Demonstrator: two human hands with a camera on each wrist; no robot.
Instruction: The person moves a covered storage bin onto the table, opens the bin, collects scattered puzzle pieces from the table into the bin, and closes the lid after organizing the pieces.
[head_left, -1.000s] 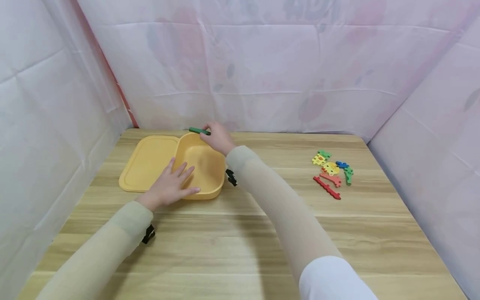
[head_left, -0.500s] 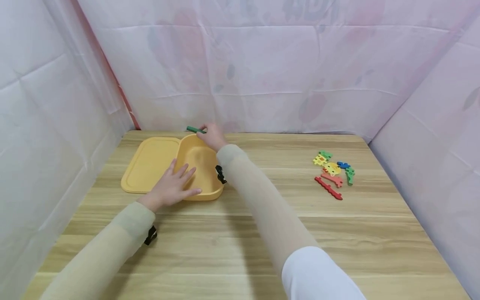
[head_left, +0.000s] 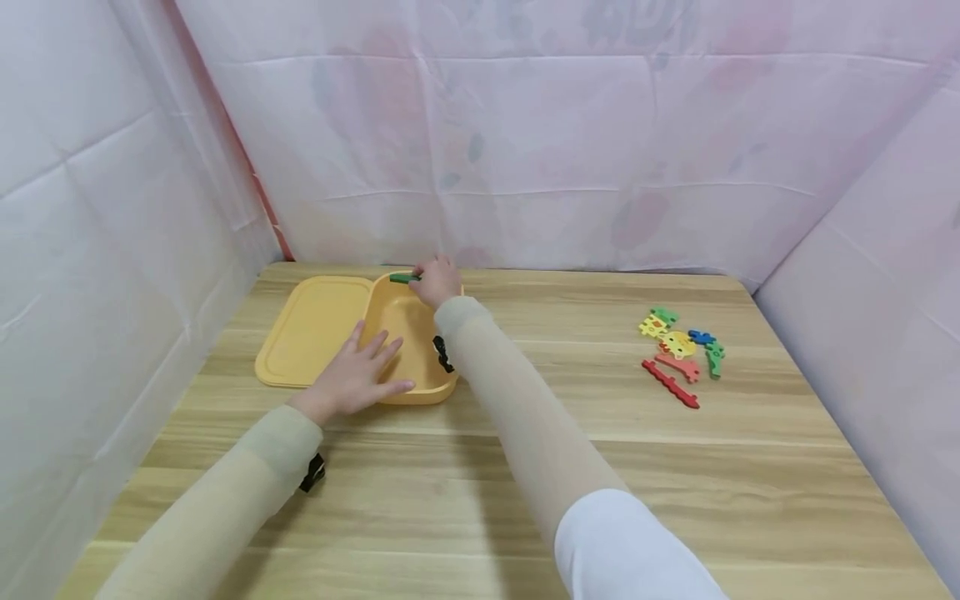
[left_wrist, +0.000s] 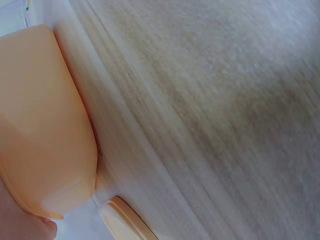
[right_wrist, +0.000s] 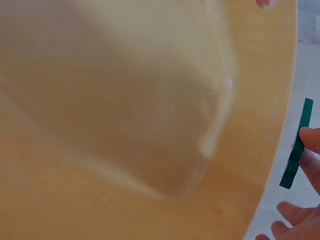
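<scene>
The right hand (head_left: 437, 282) pinches a green piece (head_left: 403, 278) over the far rim of the yellow box (head_left: 420, 390), while the left hand (head_left: 358, 377) lies flat, fingers straight, on the box's near-left edge. This looks like the drop-in step (the lid (head_left: 311, 333) lies alongside, left); next the fingers need only part over the hollow. Since the earlier frames the piece has sunk from above the rim to its level.

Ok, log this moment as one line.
left hand: rests on yellow box | right hand: holds green piece over box
</scene>
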